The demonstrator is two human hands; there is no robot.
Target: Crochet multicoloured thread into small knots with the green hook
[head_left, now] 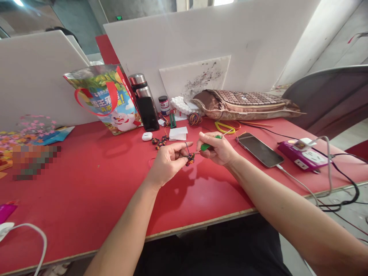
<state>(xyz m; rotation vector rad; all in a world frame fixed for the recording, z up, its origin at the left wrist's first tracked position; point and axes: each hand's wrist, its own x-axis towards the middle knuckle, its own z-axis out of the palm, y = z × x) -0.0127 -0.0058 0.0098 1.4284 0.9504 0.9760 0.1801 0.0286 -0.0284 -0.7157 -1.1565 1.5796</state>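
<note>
Between thumb and fingers, my left hand (169,161) pinches a small multicoloured crochet piece (190,159), held just above the red table. A dark strand of yarn runs up from the piece over my left index finger. My right hand (217,148) is closed around the green handle of a crochet hook (207,145); its thin metal tip points left and meets the crochet piece. Behind my left hand lie more dark multicoloured crocheted bits (160,142). Farther back sits a ball of multicoloured yarn (194,119).
On the red table (115,199) stand a printed bag (105,99), a steel flask (140,86) and a leaning black phone (147,114). A white earbud case (147,136) lies nearby. To the right are a charging phone (260,149), a purple power strip (306,155) and trailing cables.
</note>
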